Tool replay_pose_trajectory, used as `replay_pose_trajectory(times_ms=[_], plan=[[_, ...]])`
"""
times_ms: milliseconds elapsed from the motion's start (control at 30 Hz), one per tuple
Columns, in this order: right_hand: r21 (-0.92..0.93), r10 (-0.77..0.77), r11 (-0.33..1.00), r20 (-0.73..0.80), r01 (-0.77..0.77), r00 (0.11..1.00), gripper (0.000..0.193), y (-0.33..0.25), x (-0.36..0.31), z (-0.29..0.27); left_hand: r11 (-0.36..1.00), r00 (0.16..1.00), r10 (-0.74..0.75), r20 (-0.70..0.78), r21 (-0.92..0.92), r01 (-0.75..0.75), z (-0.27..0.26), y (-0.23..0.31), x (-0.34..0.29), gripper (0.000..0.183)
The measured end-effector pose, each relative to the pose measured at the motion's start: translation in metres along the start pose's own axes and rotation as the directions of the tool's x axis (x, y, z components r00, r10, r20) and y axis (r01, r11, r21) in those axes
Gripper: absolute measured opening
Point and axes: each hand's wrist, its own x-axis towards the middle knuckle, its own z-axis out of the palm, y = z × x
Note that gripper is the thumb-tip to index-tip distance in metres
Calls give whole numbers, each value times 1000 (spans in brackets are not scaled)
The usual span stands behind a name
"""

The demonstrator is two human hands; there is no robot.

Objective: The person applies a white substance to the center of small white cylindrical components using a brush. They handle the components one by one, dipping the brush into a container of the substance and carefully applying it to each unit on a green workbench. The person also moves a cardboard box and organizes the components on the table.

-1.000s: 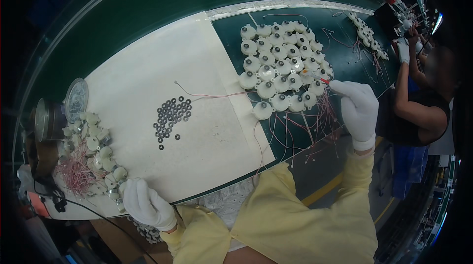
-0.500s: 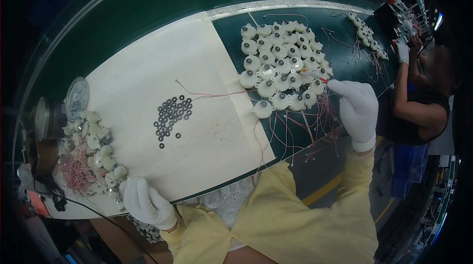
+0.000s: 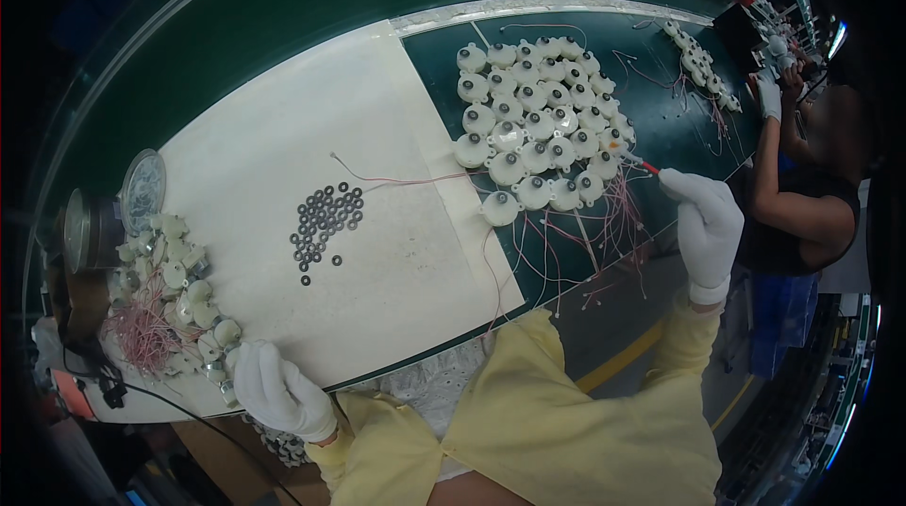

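My right hand (image 3: 708, 227), in a white glove, grips a small brush (image 3: 650, 167) with a red handle. Its orange tip is over the right side of a close-set group of round white plastic motors (image 3: 535, 157). The motors have dark centres on top, and pink wires (image 3: 618, 209) trail from them. At the table's near edge rests my gloved left hand (image 3: 278, 393), fingers bent and pressed together. Whatever they may hold is hidden. Beside it lies a heap of similar white motors (image 3: 198, 303) with tangled pink wires.
Many black rings (image 3: 326, 218) lie loose on the white board (image 3: 396, 270). A clear round lid (image 3: 144, 190) and a round tin (image 3: 83, 227) stand at the far left. At right sits a co-worker (image 3: 802, 185) near another row of motors (image 3: 698, 62). A black cable (image 3: 179, 402) crosses the left corner.
My right hand has moved right with the brush, whose tip passes to motors farther right. My left hand stays in place. The whole view has shifted slightly.
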Motion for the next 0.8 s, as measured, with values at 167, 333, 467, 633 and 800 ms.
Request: replay_pose_trajectory(times_ms=[167,333,467,633,800], plan=[[13,10,1000,19,-10,1000,35,-4,-2,3,1000,1000,-13,12,-17,14,-2,-1,-1,33],[29,31,999,21,-32,999,35,2,-8,8,1000,1000,-24,7,-15,24,-1,-1,-2,33],[49,79,996,22,-80,997,34,5,-13,6,999,999,-37,15,-27,37,-1,-2,-4,33],[93,150,984,13,-151,989,33,7,-20,5,1000,1000,-5,-11,-2,5,1,-1,-1,29],[130,186,974,16,-186,982,34,11,-25,2,1000,1000,-8,-17,17,8,1,1,1,26]])
